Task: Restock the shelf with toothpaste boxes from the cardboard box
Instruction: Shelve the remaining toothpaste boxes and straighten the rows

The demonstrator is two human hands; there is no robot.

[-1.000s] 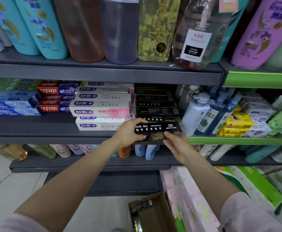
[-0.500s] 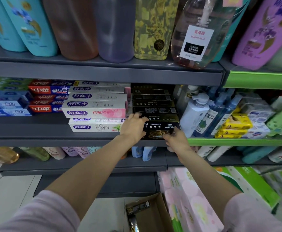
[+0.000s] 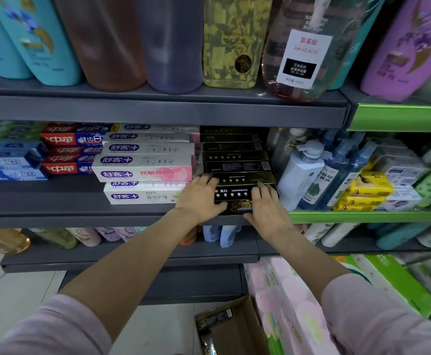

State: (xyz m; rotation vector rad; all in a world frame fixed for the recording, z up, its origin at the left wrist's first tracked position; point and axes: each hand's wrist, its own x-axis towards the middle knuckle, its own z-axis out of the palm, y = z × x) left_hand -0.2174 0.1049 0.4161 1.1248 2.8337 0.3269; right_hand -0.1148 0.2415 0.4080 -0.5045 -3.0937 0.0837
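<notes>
A black toothpaste box (image 3: 233, 195) with white print lies at the front of the middle shelf (image 3: 81, 217), in front of a stack of black toothpaste boxes (image 3: 236, 160). My left hand (image 3: 199, 198) covers its left end, fingers over the top and thumb on the front face. My right hand (image 3: 267, 206) holds its right end the same way. On the floor below stands the open cardboard box (image 3: 237, 329), with a dark toothpaste box (image 3: 210, 322) lying inside at its left.
White toothpaste boxes (image 3: 142, 172) sit just left of the black stack, with red (image 3: 66, 152) and blue ones (image 3: 7, 162) further left. Pump bottles (image 3: 301, 175) and yellow packs (image 3: 365, 190) crowd the right. Large bottles fill the shelf above. Pink tissue packs (image 3: 286, 303) stand beside the cardboard box.
Both hands have carried the black toothpaste box forward from in front of the shelf edge onto the shelf, against the black stack. My fingers have moved onto its top.
</notes>
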